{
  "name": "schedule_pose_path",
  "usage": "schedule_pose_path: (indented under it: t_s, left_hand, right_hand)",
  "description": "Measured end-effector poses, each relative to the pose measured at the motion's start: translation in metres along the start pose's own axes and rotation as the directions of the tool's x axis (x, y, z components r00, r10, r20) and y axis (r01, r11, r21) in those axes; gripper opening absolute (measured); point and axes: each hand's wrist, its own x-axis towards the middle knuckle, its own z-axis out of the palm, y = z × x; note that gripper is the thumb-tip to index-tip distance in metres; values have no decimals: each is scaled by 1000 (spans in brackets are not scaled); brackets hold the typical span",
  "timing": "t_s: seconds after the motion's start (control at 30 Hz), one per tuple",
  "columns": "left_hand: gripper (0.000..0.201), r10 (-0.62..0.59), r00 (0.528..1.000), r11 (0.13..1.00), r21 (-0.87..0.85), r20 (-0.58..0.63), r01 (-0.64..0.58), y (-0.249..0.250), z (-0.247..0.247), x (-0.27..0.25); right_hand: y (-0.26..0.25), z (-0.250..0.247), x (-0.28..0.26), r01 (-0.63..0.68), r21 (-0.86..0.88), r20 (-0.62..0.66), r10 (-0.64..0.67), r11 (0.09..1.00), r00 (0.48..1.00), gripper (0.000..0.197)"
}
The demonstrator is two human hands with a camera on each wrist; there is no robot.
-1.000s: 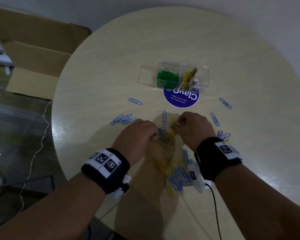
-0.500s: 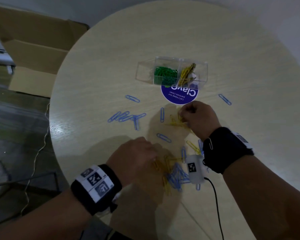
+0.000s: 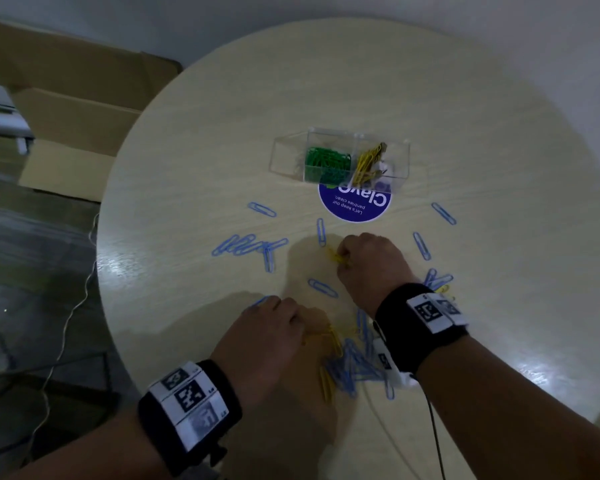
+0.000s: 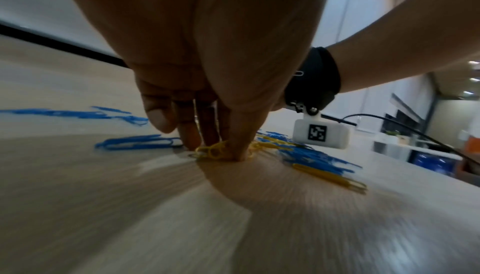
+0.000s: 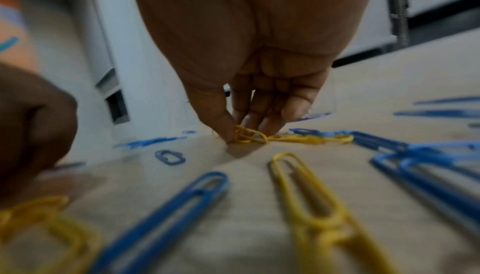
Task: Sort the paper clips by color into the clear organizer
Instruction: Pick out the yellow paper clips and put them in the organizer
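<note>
The clear organizer (image 3: 284, 157) stands past mid-table, holding green clips (image 3: 328, 161) in its middle cell and yellow clips (image 3: 368, 162) in its right cell. Its left cell looks bare. Blue clips (image 3: 246, 244) lie scattered over the tabletop, and a mixed blue and yellow heap (image 3: 350, 367) sits near the front edge. My right hand (image 3: 369, 261) pinches a small bunch of yellow clips (image 5: 245, 135) against the table. At the heap's left edge, my left hand (image 3: 274, 336) pinches another yellow bunch (image 4: 213, 151) between thumb and fingers.
A round blue sticker (image 3: 355, 202) lies under the organizer's near side. The table (image 3: 499, 133) is round and pale wood. A cardboard box (image 3: 70, 98) stands on the floor at the left. A black cable (image 3: 433, 427) runs from my right wrist off the front edge.
My hands, together at mid-table a second ago, have parted. The left hand drew back to the heap and took yellow clips. The right hand went forward, then came slightly back, gathering yellow clips.
</note>
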Motion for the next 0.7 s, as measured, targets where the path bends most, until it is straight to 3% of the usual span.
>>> schedule_pose_path:
  t_s: [0.07, 0.2, 0.33, 0.47, 0.57, 0.7]
  left_hand:
    - [5, -29, 999, 999, 43, 41, 27, 4, -1, 1]
    - [32, -65, 986, 994, -79, 150, 78, 1, -10, 1]
    - [18, -198, 956, 924, -283, 219, 256, -10, -26, 9]
    - [11, -289, 954, 805, -520, 76, 285, -23, -56, 42]
    - [13, -389, 921, 691, -668, -22, 276, -33, -84, 85]
    - [13, -469, 870, 610, -769, -156, 191, -39, -115, 147]
  right_hand:
    - [-4, 0, -3, 35, -76, 12, -35, 997, 999, 21]
    - [0, -2, -5, 40, -42, 14, -39, 998, 999, 16]
    - [10, -19, -8, -94, 120, 2, 94, 988, 996, 17]
    - [33, -48, -10, -234, 439, -54, 286, 867, 957, 10]
    - [50, -73, -3, -221, 627, -106, 363, 747, 926, 4]
    - [65, -95, 17, -163, 745, -175, 425, 647, 888, 9]
